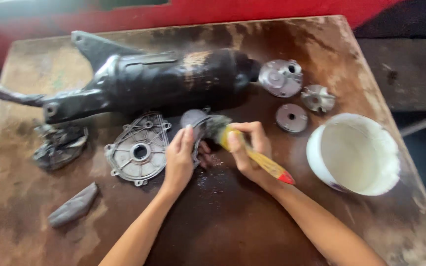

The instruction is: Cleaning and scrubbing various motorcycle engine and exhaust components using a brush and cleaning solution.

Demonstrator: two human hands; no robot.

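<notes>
Here, the person is working over a stained wooden table (223, 216), both hands meeting near its middle.

Left hand: the left hand (179, 158) is steadying a small round metal part (195, 123) — fingers lying nearly straight and together against its near edge, pressing rather than wrapping it.

Right hand: the right hand (247, 148) is gripping a paintbrush (252, 156) by its yellow handle, fingers curled fully round it, the red tip pointing out past the wrist and the bristles touching the part.

Where the part is sitting: just in front of the long black housing (163, 81), beside the flat grey cover plate (138, 150).

How it is likely handling: the part is looking like cast metal — stiff, fairly heavy for its bulk, probably greasy and so slippery; its rim seems the safest place to take hold. The brush is looking light, its bristles soft.

Lying around: three small metal discs (292, 93) are resting to the right of the housing, a white bucket (353, 153) is standing at the right edge, and a crumpled dark rag (60, 145) and a grey wedge-shaped piece (74, 206) are lying to the left.
</notes>
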